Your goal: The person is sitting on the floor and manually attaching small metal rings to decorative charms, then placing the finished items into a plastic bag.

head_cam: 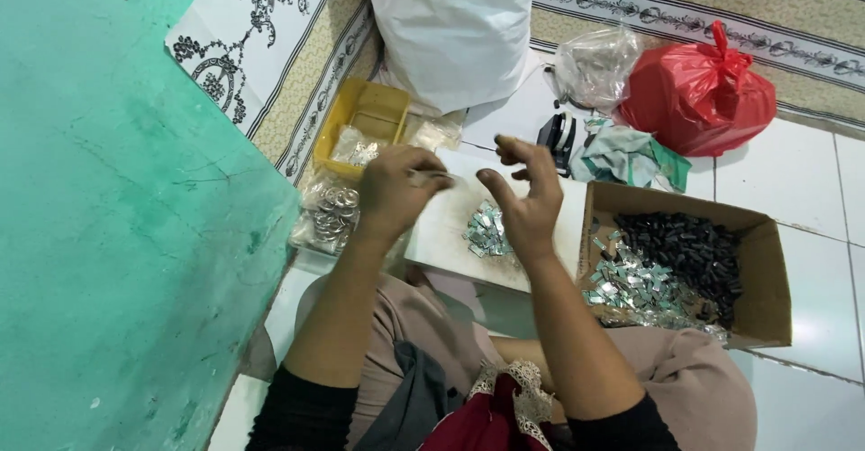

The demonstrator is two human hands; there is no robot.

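My left hand (394,191) is closed around a small clear plastic bag, held above the left end of a white board (446,226) on my lap. My right hand (523,194) hovers just to its right with fingers spread and curled; I cannot tell whether anything small is pinched in it. A little heap of shiny silver metal pieces (487,232) lies on the board under my right hand.
A cardboard box (766,262) at right holds black parts and more silver pieces. A yellow tray (369,113) with small clear packets, a bag of metal rings (329,212), a white sack (450,27), a red bag (698,95), a clear bag and a green wall surround me.
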